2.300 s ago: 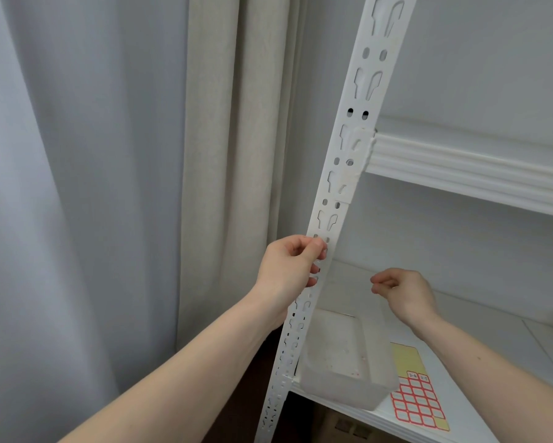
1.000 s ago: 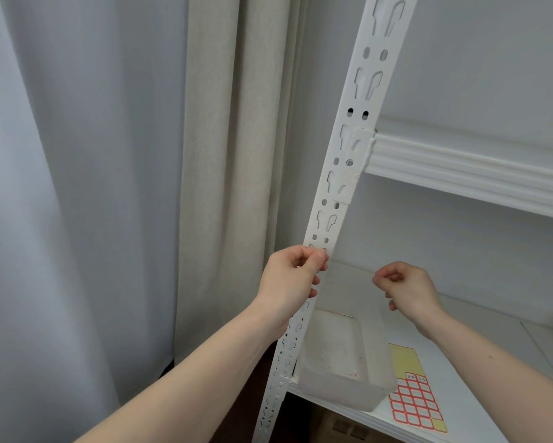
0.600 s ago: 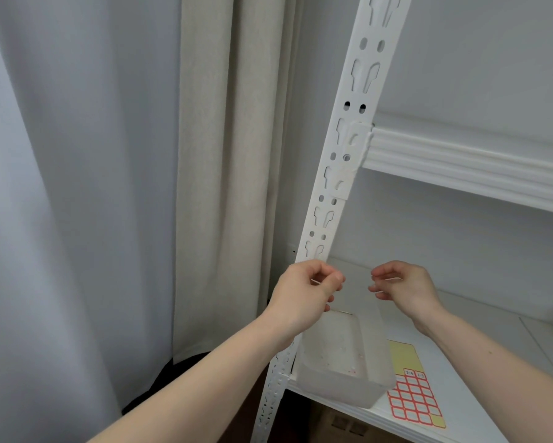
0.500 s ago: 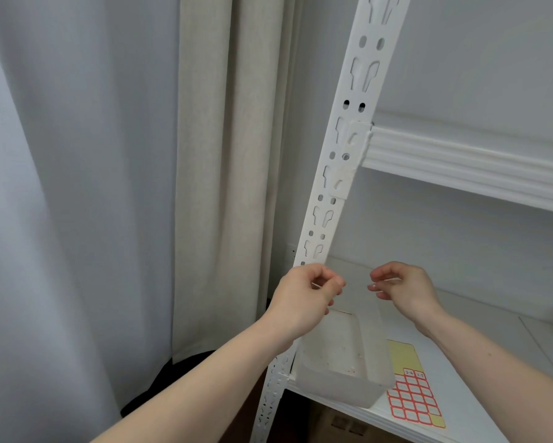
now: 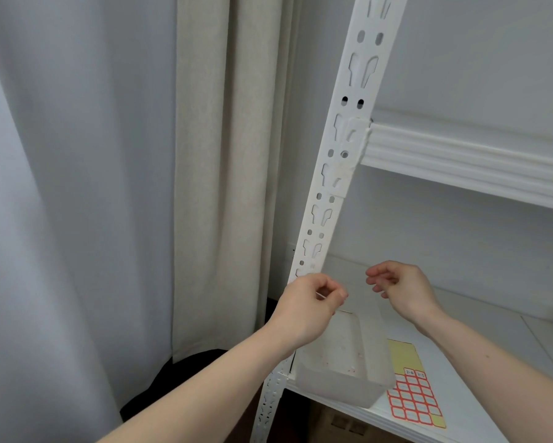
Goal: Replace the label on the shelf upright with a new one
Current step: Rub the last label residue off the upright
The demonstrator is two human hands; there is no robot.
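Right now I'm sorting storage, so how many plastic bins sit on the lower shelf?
1: a translucent plastic bin at the lower shelf's front left corner, beside the label sheet. More may be hidden out of frame to the right.

Both forearms point(image 5: 205, 378) bare — no sleeves, rings, watch

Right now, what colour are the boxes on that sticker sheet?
Red-outlined boxes on the sticker sheet, with yellow margins; head view.

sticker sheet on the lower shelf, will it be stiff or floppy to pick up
Probably floppy: the sticker sheet lies dead flat on the lower shelf and looks paper-thin. Likely very light, so a push might slide it. Its flat edges may be hard to get under. The translucent bin beside it leaves the right side freer.
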